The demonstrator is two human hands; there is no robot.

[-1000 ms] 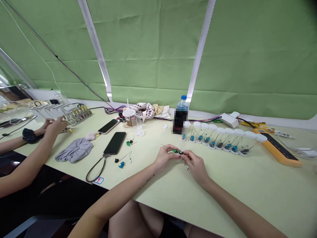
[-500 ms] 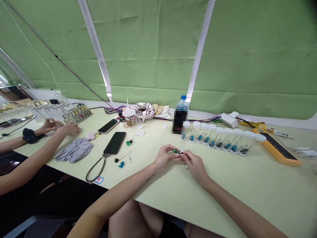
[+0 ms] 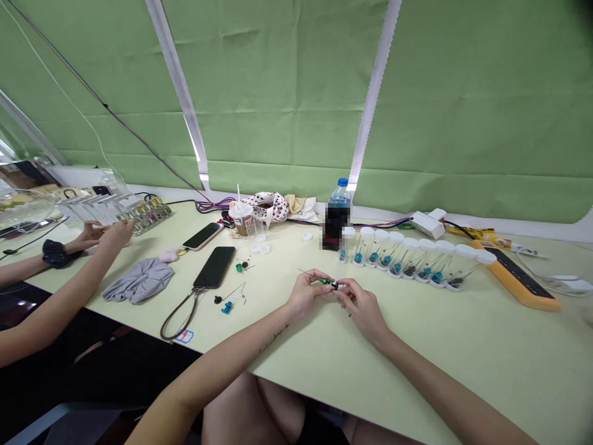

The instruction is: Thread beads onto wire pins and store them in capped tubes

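Head view: the table's near edge slants down from left to right before the person's thighs, and a broad band of table (image 3: 417, 383) lies between it and the hands. The left hand (image 3: 308, 295) pinches the green side of a small part (image 3: 328, 283) between thumb and fingers; the right hand (image 3: 364, 304) has thumb and forefinger pressed on its dark end. Its long axis lies mostly crosswise, green end to the left, dark end to the right and slightly lower. A thin rod (image 3: 303, 270) pokes leftward past the left fingers; a dark tip (image 3: 349, 316) shows below the right ones, its join hidden.

Left of the hands lie a blue piece (image 3: 227, 307), a black piece (image 3: 217, 300) and a green piece (image 3: 239, 267), then a phone (image 3: 214, 267).

Beyond the right hand stands a row of white-lidded tubes (image 3: 427, 245); most hold blue pieces with thin rods, two look darker inside. Tabletop runs from the right forearm out to an orange power strip (image 3: 514, 275).

Farther back, a blue-capped bottle (image 3: 340, 196) is pixelated lower down. A cup (image 3: 241, 219) holds something brown and a straw, a clear tube just beside it. Green blinds (image 3: 287, 93) hang behind.
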